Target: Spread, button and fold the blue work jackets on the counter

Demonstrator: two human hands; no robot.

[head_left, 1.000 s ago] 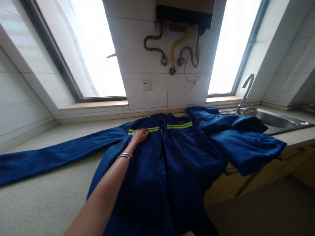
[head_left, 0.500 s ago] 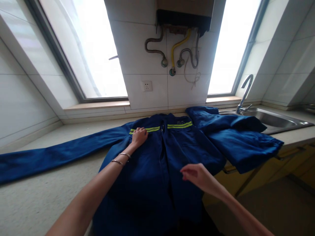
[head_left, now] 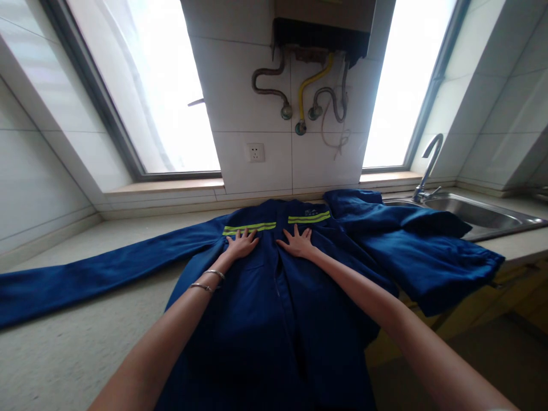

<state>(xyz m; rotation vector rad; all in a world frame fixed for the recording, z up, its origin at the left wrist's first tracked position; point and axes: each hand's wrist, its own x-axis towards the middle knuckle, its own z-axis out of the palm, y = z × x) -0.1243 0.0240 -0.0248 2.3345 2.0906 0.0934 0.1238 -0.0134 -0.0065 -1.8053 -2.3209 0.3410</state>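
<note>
Blue work jacket with yellow-green reflective stripes (head_left: pixel 274 285) mid-frame on speckled table (head_left: pixel 77 342), left hand (head_left: pixel 242 244) and right hand (head_left: pixel 298 244) spread flat on its chest, chest print unreadable

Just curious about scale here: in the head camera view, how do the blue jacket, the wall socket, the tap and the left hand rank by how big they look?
1. blue jacket, by far the largest.
2. tap.
3. left hand, close to the tap in apparent size, so this order is unsure.
4. wall socket, smallest.
</note>
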